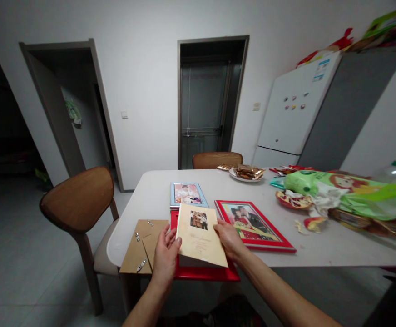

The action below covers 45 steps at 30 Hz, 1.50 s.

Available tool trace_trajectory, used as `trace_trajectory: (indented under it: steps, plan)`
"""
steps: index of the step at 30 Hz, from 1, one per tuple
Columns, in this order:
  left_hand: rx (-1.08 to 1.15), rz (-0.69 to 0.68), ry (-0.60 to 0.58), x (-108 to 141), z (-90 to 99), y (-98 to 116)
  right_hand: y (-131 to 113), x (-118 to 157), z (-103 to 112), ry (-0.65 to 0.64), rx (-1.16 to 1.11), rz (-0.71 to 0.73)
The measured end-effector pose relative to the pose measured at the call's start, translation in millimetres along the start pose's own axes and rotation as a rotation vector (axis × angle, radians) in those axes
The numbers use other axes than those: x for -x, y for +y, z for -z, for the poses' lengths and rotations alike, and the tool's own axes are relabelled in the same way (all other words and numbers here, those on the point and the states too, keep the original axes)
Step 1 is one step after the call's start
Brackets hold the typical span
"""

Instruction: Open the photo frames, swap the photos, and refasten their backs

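Note:
A cream printed card (198, 236) with a small photo near its top and lines of text is held up between both hands. My left hand (165, 254) grips its left edge, thumb in front. My right hand (228, 238) pinches the right edge, its fingers partly hidden behind the sheet. Beneath the card lies a red picture frame (206, 274), mostly covered. A brown backing board (133, 250) with metal clips rests left of my left hand. To the right is another red frame (257, 227) holding a photo, and beyond the card a light blue frame (188, 195).
On the white table (157, 181) stand a plate (247, 178) of wrapped snacks, a cut pomegranate (293, 200) and a green plastic bag (371, 190) at the right. Wooden chairs are at the left (78, 200) and far side (217, 160). A fridge (293, 109) stands behind.

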State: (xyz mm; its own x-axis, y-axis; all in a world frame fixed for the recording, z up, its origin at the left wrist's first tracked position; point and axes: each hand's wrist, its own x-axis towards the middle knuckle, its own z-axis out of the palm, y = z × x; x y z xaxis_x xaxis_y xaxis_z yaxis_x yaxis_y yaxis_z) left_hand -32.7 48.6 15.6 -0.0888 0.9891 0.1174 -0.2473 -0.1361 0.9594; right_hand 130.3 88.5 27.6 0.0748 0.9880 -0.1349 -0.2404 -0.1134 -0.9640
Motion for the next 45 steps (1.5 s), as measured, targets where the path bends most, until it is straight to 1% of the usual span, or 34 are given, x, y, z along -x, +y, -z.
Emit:
trace_trajectory:
  steps: [2, 4, 7, 9, 13, 17, 21, 24, 27, 29, 31, 32, 34, 35, 38, 40, 42, 43, 45]
  plan:
    - [-0.163, -0.016, 0.001, 0.1, 9.3, -1.7, -2.6, -4.1, 12.6, 0.028, 0.067, -0.018]
    - [-0.381, -0.058, -0.052, 3.4, 15.2, -0.8, -1.2, -7.6, 19.3, 0.05, 0.14, 0.001]
    - [-0.703, -0.112, -0.155, 12.2, 15.3, 4.1, 5.3, -12.7, 18.3, 0.047, 0.229, 0.035]
    - [-0.842, -0.145, -0.209, 17.3, 12.6, 6.4, 9.9, -16.9, 14.3, 0.047, 0.279, 0.051]
    - [-0.979, -0.192, -0.289, 20.2, 10.2, 4.3, 15.5, -25.2, 10.1, 0.068, 0.395, 0.099]
    - [-1.111, -0.201, -0.337, 19.6, 9.2, 2.4, 15.6, -28.3, 10.3, 0.078, 0.5, 0.133]
    - [-1.225, -0.195, -0.352, 19.8, 5.0, 6.0, 9.7, -26.2, 8.4, 0.137, 0.822, 0.23]
    - [-1.27, -0.221, -0.362, 19.5, 0.8, 8.1, 4.4, -23.5, 7.6, 0.162, 1.053, 0.296]
    - [-1.295, -0.237, -0.376, 19.6, -1.9, 8.2, 3.2, -21.4, 9.7, 0.182, 1.234, 0.299]
    - [-1.293, -0.235, -0.38, 21.0, 0.7, 8.7, 4.6, -20.4, 12.1, 0.203, 1.335, 0.304]
    - [-1.282, -0.233, -0.385, 23.6, 10.1, 11.3, 6.2, -19.0, 13.0, 0.208, 1.393, 0.348]
    - [-1.277, -0.231, -0.389, 24.9, 17.9, 13.6, 6.7, -17.6, 12.0, 0.201, 1.396, 0.383]
    - [-1.282, -0.209, -0.395, 26.4, 38.6, 19.8, 7.4, -12.0, 5.5, 0.153, 1.361, 0.463]
    - [-1.295, -0.181, -0.391, 26.2, 50.5, 23.1, 7.8, -7.5, -0.5, 0.107, 1.333, 0.502]
    - [-1.383, -0.074, -0.318, 22.2, 84.6, 30.1, 11.4, 12.7, -28.6, -0.091, 1.274, 0.59]
    - [-1.435, -0.023, -0.258, 18.7, 100.4, 30.4, 16.7, 28.9, -51.9, -0.237, 1.269, 0.635]
    - [-1.455, -0.008, -0.234, 16.2, 109.5, 27.3, 23.5, 43.5, -74.0, -0.339, 1.286, 0.684]
    - [-1.457, -0.012, -0.238, 15.4, 112.3, 25.2, 27.0, 49.1, -83.5, -0.367, 1.303, 0.707]
    - [-1.454, -0.039, -0.256, 14.3, 116.4, 20.6, 33.5, 56.2, -98.4, -0.372, 1.331, 0.73]
